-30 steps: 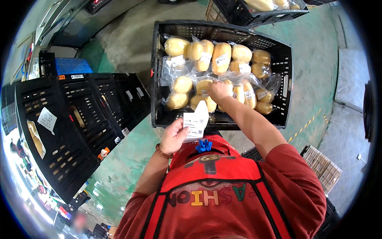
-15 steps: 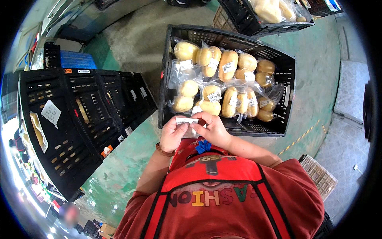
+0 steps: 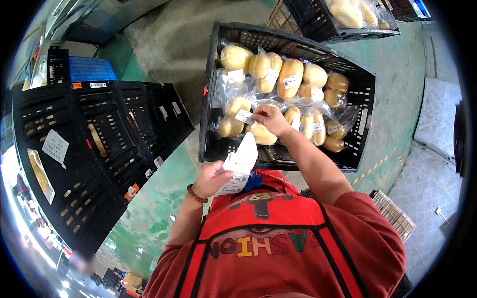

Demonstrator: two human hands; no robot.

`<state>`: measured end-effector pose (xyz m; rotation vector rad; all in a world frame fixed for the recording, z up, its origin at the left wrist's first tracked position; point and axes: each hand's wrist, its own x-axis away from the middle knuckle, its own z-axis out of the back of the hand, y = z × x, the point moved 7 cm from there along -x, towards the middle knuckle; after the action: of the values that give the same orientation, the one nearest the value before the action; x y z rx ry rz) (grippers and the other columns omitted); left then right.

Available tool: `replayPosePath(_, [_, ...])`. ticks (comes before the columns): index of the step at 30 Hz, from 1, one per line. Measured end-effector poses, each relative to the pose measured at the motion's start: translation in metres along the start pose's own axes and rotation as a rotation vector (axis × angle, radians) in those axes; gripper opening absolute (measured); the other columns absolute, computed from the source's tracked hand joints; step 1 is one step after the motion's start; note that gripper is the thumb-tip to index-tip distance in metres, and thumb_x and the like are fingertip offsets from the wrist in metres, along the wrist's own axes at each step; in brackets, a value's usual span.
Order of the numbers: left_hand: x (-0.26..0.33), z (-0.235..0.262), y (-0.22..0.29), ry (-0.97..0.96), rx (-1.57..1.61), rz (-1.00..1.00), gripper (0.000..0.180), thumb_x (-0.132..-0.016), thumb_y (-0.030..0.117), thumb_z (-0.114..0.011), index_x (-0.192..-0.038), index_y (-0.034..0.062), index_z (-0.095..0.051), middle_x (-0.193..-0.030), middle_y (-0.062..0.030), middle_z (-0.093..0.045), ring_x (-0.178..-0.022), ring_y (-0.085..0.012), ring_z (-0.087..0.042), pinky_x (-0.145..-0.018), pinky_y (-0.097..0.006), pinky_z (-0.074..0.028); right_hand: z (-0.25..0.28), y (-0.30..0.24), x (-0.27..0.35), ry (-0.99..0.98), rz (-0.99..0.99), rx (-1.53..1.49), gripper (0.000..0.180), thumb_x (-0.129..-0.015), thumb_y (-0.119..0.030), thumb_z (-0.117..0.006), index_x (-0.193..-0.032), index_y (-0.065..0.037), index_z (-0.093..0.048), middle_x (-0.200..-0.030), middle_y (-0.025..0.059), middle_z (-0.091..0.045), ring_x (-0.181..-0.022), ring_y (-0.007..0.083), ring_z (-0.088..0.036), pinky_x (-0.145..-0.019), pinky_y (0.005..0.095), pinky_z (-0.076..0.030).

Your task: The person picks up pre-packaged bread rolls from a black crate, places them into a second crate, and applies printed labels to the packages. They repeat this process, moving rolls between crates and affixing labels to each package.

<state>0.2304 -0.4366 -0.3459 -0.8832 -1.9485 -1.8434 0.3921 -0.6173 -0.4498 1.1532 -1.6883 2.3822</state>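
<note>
My left hand (image 3: pixel 208 180) pinches a white strip of printed labels (image 3: pixel 241 164), whose free end stands up over the near wall of a black plastic crate (image 3: pixel 293 163). Farther in, my right hand (image 3: pixel 271 120) reaches over the crate and holds a small white label (image 3: pixel 244 116) by its edge, close above the bagged potatoes (image 3: pixel 231 127) at the left of the near row. Whether that label touches the bag I cannot tell. Clear bags of large pale potatoes fill the crate in two rows; several, such as a bag in the far row (image 3: pixel 290 81), carry white labels.
At the left stands a stack of black crates (image 3: pixel 69 164) with papers on its side, a blue crate (image 3: pixel 92 68) behind it. Another black crate with bagged potatoes (image 3: pixel 348 14) is at the far right. A pale crate (image 3: pixel 392 216) sits on the floor by my right side.
My hands were together at the crate's near edge on a label. Now the right hand has moved forward over the bags with a label, while the left has drawn back holding the strip.
</note>
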Motion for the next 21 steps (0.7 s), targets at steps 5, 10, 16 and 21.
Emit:
replayPosePath(5, [0.005,-0.007,0.001,-0.124,0.207,-0.006,0.019,-0.088,0.004,-0.062,-0.106,-0.0009,-0.062,-0.099,-0.0033,-0.065,-0.089,-0.0075,-0.058,-0.079,-0.025,-0.049,-0.014,0.022,-0.042,0.119,0.037,0.644,0.025,-0.080,-0.027,-0.065,-0.091,-0.004,-0.064,-0.084,0.0152,-0.066,-0.079,0.0334,-0.062,-0.072,0.0392,-0.048])
replayPosePath(10, [0.015,-0.011,0.026,-0.214,0.385,0.021,0.026,-0.088,0.004,-0.062,-0.113,-0.0008,-0.060,-0.104,-0.0014,-0.064,-0.093,-0.0073,-0.057,-0.085,-0.025,-0.047,-0.021,0.015,-0.024,0.161,0.090,0.713,0.024,-0.080,-0.022,-0.064,-0.097,-0.005,-0.061,-0.083,0.0137,-0.065,-0.082,0.0329,-0.063,-0.073,0.0408,-0.049])
replayPosePath(16, [0.013,-0.006,0.022,-0.176,0.288,0.001,0.027,-0.088,0.006,-0.063,-0.114,-0.0005,-0.060,-0.104,-0.0007,-0.064,-0.094,-0.0068,-0.056,-0.085,-0.025,-0.046,-0.012,0.019,-0.013,0.298,0.110,0.423,0.014,-0.079,-0.015,-0.064,-0.088,-0.004,-0.063,-0.078,0.0128,-0.066,-0.074,0.0289,-0.064,-0.068,0.0368,-0.050])
replayPosePath(21, [0.011,-0.011,0.020,-0.182,0.248,-0.001,0.026,-0.088,0.006,-0.062,-0.113,-0.0005,-0.060,-0.103,-0.0006,-0.064,-0.093,-0.0064,-0.055,-0.084,-0.025,-0.046,0.009,0.001,0.007,0.246,0.063,0.335,0.010,-0.079,-0.014,-0.063,-0.084,-0.005,-0.063,-0.077,0.0119,-0.064,-0.072,0.0272,-0.063,-0.068,0.0357,-0.050])
